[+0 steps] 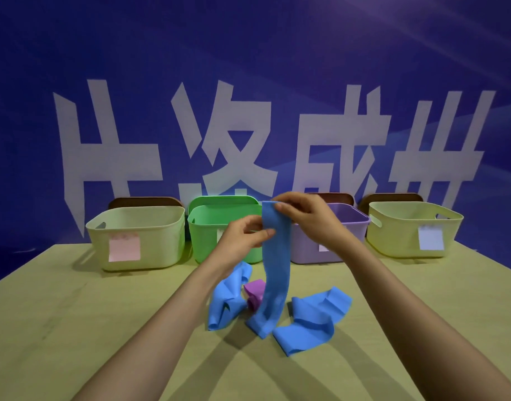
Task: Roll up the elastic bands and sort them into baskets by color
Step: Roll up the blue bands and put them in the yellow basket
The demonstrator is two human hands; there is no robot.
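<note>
Behind the table (74,314), a blue wall (248,53) bearing large white characters fills the room's back. Along the table's far edge stand a left cream basket (150,227), green basket (208,227), purple basket (352,224) and right cream basket (399,227). Mid-table, a long blue band (276,256) hangs upright and flat, its lower end folded on the wood. The right hand (306,215) pinches the band's top edge; the left hand (242,235) pinches it just below. Two loose blue bands (309,322) and a purple band (255,290) lie crumpled beside its foot.

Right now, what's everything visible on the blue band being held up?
The blue band is a wide, flat strip, smooth, rubbery-looking, not yet rolled. It hangs nearly upright: the right hand pinches its top end, the left hand pinches its edge below. Its lower end lies folded on the table, in front of a purple band.
</note>
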